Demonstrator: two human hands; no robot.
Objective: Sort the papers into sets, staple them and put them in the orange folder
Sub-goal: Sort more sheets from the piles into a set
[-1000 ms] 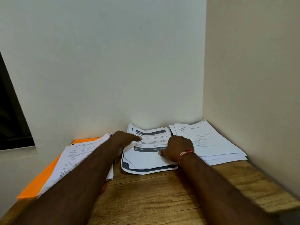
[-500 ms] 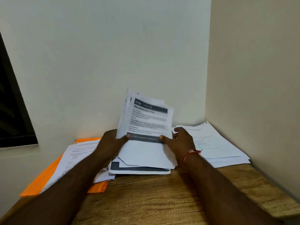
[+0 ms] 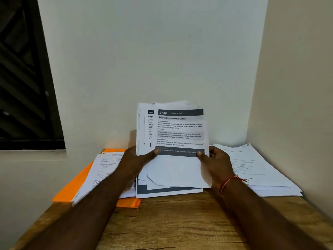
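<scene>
Two thumb-front grips on the upright paper sheaf (image 3: 178, 130), left hand (image 3: 134, 162) and right hand (image 3: 217, 164) level at its lower sides.

A sheaf of printed papers (image 3: 180, 130) is held upright, pinched near its lower edge by the left hand (image 3: 133, 163) and the right hand (image 3: 216, 163). Its front sheet is headed 2748 on a dark band, and a sheet marked 3727 is fanned out behind it to the left. Beneath it a loosely stacked middle pile (image 3: 169, 191) is seen, flanked by a right pile (image 3: 261, 170) and a left pile (image 3: 104, 168); the latter is laid across the flat orange folder (image 3: 72, 190)
</scene>
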